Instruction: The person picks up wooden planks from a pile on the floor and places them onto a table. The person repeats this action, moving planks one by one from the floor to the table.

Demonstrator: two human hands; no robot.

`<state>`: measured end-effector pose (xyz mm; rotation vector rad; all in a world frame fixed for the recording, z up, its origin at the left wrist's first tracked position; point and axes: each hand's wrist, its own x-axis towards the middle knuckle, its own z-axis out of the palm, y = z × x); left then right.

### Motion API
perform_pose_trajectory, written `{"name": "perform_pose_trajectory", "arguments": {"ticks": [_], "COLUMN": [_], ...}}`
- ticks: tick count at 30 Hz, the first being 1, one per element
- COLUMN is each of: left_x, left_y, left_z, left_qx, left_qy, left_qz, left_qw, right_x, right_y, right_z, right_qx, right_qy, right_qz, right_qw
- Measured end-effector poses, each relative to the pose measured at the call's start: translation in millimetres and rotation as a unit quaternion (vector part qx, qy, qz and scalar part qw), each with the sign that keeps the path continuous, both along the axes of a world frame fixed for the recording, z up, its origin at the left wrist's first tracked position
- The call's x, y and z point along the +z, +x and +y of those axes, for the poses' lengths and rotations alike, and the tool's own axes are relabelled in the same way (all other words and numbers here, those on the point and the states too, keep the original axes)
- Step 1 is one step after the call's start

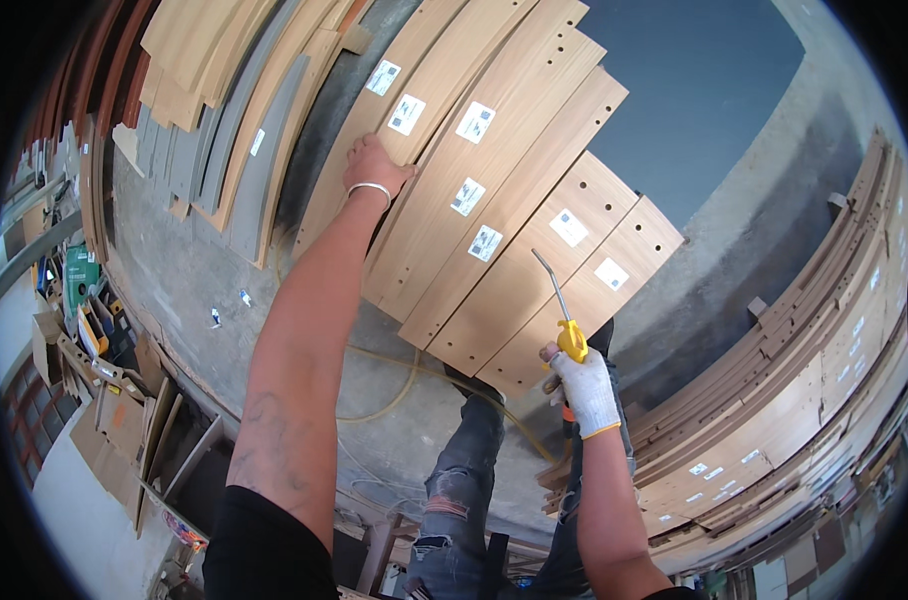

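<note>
Beneath your left hand (377,165) lie wooden panels (504,195), long axes slanting near-left to far-right; whether it clasps one, I cannot tell. Your right hand (584,388) grips a yellow air gun (572,342), pointing forward-left across the rightmost panels, nearer it.

Boards (512,180): light wood-grain, flat side by side, ends stepped, white stickers on top, dark holes near the ends
Blow gun (572,341): yellow, skinny bent metal nozzle, tilted over the nearest boards on my feed
</note>
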<state>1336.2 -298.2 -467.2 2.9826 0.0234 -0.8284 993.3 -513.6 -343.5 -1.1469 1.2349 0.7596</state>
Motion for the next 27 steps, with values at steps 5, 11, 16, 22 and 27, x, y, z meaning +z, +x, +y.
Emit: {"name": "perform_pose_trajectory", "arguments": {"ticks": [5, 11, 16, 22, 27], "left_x": [8.3, 1.0, 1.5, 2.0, 4.4], "left_y": [-29.4, -101.5, -93.6, -64.2, -55.2], "left_z": [15.6, 1.6, -19.6, -38.0, -50.6], "left_qx": [0.033, -0.041, -0.002, 0.008, 0.0], "left_qy": [-0.206, -0.056, -0.021, -0.041, -0.028], "left_qz": [-0.006, -0.041, -0.071, -0.046, -0.077], "left_qw": [0.978, 0.997, 0.997, 0.998, 0.997], "right_x": [-4.9, 2.7, 0.5, 0.0, 4.8], "right_y": [-0.1, 8.0, 1.6, -0.4, 3.2], "right_z": [-3.3, -1.1, 3.8, 9.3, 5.4], "right_qx": [-0.051, -0.036, -0.069, -0.051, -0.02], "right_qy": [-0.016, -0.001, -0.014, -0.023, -0.014], "right_qz": [0.001, 0.003, -0.029, -0.031, -0.044], "right_qw": [0.999, 0.999, 0.997, 0.998, 0.999]}}
